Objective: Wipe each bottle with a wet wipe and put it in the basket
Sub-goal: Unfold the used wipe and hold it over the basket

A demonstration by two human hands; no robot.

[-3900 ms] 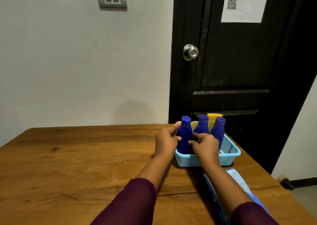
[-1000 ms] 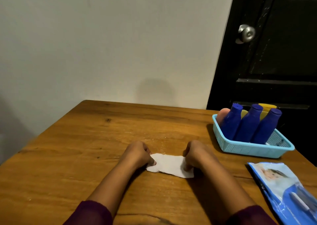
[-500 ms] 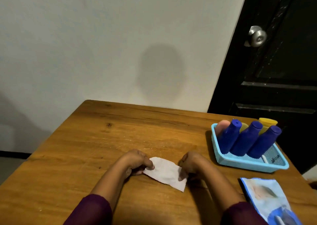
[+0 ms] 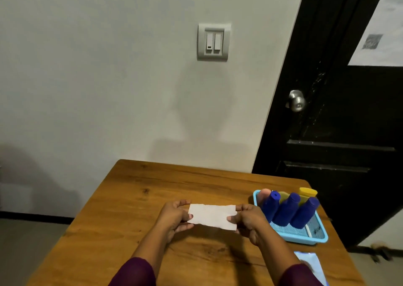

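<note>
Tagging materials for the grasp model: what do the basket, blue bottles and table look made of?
Basket: light blue plastic, probably; moulded rim, fine mesh floor.
Blue bottles: opaque plastic, matte to satin; uniform colour, no clear glare.
Table: wood or wood veneer, low sheen; grain lines and dark knots show.

White wipe [image 4: 212,216] — blue bottles [image 4: 286,208]

Brown wooden table [image 4: 135,220], dark knots in the grain. Behind table: plain grey-white wall [image 4: 109,78], with grey two-rocker switch plate [image 4: 213,42] high above table's far edge. Behind table's far right corner: black panelled door [image 4: 349,122], round silver metal knob [image 4: 296,103], white paper sheet with blurred QR code [image 4: 383,24] higher up
</note>
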